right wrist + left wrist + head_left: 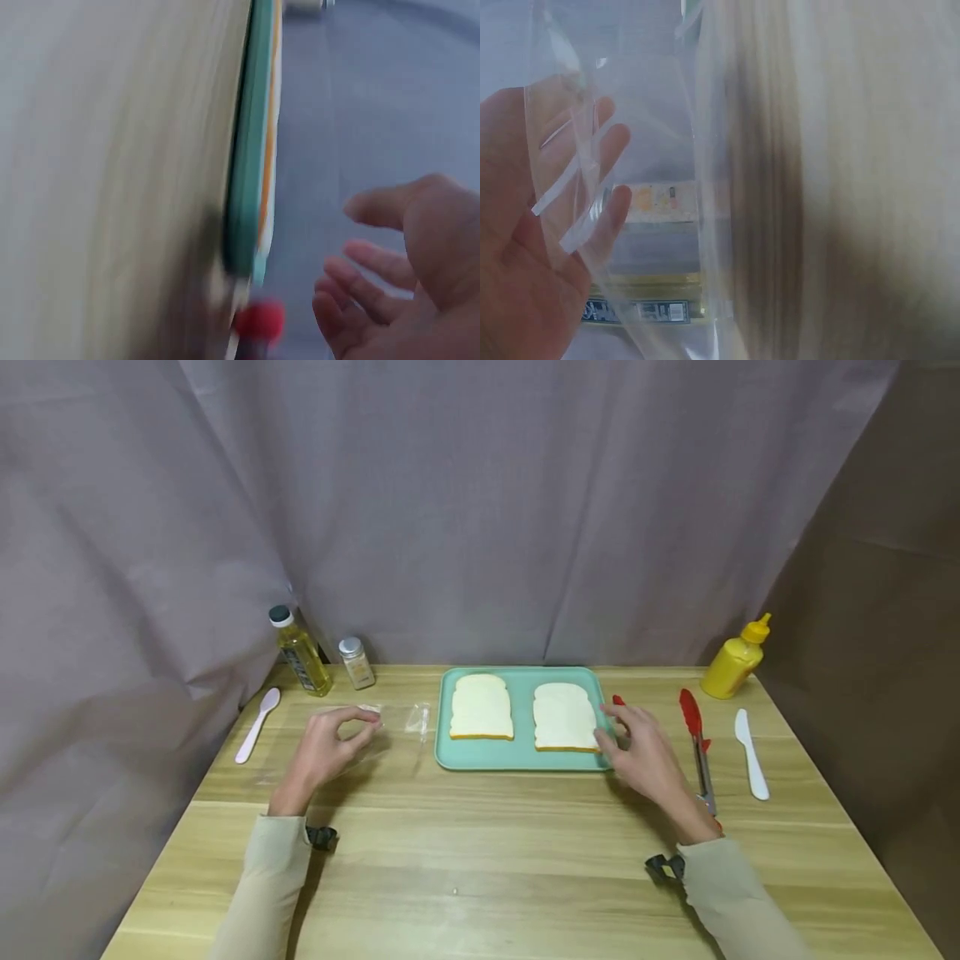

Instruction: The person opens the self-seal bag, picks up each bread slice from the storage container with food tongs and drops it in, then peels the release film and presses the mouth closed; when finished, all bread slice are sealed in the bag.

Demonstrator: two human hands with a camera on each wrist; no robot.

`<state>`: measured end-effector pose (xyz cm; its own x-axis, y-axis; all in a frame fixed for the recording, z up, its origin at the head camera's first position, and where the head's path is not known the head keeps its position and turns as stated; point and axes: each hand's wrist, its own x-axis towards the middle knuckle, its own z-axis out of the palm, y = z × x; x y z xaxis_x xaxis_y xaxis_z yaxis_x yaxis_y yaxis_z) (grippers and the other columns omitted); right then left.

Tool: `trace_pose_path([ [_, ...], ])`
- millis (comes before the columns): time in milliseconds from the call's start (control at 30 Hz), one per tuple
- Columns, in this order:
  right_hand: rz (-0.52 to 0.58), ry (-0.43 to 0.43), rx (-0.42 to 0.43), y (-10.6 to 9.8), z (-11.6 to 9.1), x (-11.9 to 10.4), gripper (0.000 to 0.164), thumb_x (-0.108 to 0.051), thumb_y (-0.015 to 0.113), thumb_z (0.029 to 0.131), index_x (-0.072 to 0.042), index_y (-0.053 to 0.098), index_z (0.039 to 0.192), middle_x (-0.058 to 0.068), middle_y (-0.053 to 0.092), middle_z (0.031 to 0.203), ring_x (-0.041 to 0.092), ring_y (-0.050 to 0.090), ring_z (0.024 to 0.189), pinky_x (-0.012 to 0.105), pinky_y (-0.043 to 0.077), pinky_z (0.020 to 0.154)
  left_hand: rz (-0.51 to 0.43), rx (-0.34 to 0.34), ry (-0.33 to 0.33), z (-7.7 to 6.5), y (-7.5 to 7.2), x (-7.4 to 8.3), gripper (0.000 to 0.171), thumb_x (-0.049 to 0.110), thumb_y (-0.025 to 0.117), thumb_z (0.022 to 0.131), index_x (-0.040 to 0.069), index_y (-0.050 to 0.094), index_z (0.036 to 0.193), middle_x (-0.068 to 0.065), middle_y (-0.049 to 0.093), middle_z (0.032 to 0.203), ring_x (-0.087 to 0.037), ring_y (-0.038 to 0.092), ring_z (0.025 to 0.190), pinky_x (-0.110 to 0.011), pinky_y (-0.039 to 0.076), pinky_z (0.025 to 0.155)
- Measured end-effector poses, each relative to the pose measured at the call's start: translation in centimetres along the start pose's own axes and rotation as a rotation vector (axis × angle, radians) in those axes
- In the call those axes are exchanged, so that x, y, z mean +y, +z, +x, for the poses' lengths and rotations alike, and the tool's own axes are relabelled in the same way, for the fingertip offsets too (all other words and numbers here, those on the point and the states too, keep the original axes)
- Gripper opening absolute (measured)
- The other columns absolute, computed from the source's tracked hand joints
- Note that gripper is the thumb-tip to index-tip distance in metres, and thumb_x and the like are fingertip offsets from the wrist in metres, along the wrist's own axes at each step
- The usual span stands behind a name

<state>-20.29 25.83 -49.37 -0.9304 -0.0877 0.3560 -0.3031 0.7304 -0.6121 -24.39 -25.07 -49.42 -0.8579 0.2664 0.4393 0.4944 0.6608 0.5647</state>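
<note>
Upon the counter (480, 868), at far centre, lies a green tray (522, 758). Left of it spreads clear plastic (418, 718), pinched by the left hand (328, 747) between thumb and forefinger. Fingers parted, the right hand (641, 756) hovers at the tray's right rim, beside the right of two bread slices (564, 714). Smaller still, a silver-lidded jar (358, 668) stands at far left.

Clear film (656, 135) across left hand (525, 232)
</note>
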Motion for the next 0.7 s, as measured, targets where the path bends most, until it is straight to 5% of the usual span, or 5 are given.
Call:
trace_pose_path([
  [167,-0.138,0.15,0.062,-3.5,-1.8,3.6,0.067,-0.026,0.082,0.097,0.006,0.055,0.15,0.036,0.055,0.144,0.054,0.048,0.128,0.069,0.039,0.103,-0.016,0.01,0.009,0.0,0.4,-0.1,0.013,0.013,0.084,0.096,0.01,0.083,0.108,-0.011,0.084,0.113,-0.035,0.079,0.111,-0.055,0.06,0.107],
  [267,-0.219,0.283,0.023,-5.0,-2.7,5.1,0.102,-0.048,0.087,0.091,0.008,0.038,0.16,0.042,0.038,0.155,0.06,0.029,0.138,0.075,0.028,0.105,-0.028,0.004,0.0,0.1,0.7,-0.1,0.012,0.012,0.084,0.096,0.011,0.083,0.108,-0.01,0.084,0.113,-0.034,0.08,0.111,-0.054,0.06,0.107],
  [400,-0.259,0.434,-0.092,-6.3,-3.7,6.2,0.135,-0.066,0.086,0.084,0.012,0.012,0.167,0.049,0.023,0.157,0.065,0.02,0.139,0.079,0.029,0.107,-0.035,0.008,-0.012,0.1,0.9,-0.1,0.011,0.011,0.085,0.094,0.013,0.083,0.105,-0.009,0.084,0.113,-0.031,0.08,0.11,-0.051,0.06,0.106],
  [533,-0.236,0.48,-0.172,-6.5,-4.0,6.5,0.137,-0.064,0.084,0.087,0.016,0.004,0.165,0.052,0.026,0.152,0.062,0.028,0.133,0.078,0.041,0.103,-0.039,0.021,-0.01,0.0,0.9,0.0,0.009,0.012,0.085,0.095,0.014,0.082,0.104,-0.007,0.084,0.113,-0.03,0.08,0.11,-0.051,0.06,0.105],
  [700,-0.258,0.475,-0.161,-6.0,-3.8,6.4,0.133,-0.064,0.087,0.084,0.018,0.017,0.161,0.044,0.04,0.134,0.052,0.041,0.113,0.065,0.051,0.087,-0.037,0.037,-0.011,-0.1,0.8,0.1,0.009,0.014,0.084,0.096,0.014,0.082,0.105,-0.007,0.084,0.113,-0.031,0.079,0.111,-0.052,0.06,0.105],
])
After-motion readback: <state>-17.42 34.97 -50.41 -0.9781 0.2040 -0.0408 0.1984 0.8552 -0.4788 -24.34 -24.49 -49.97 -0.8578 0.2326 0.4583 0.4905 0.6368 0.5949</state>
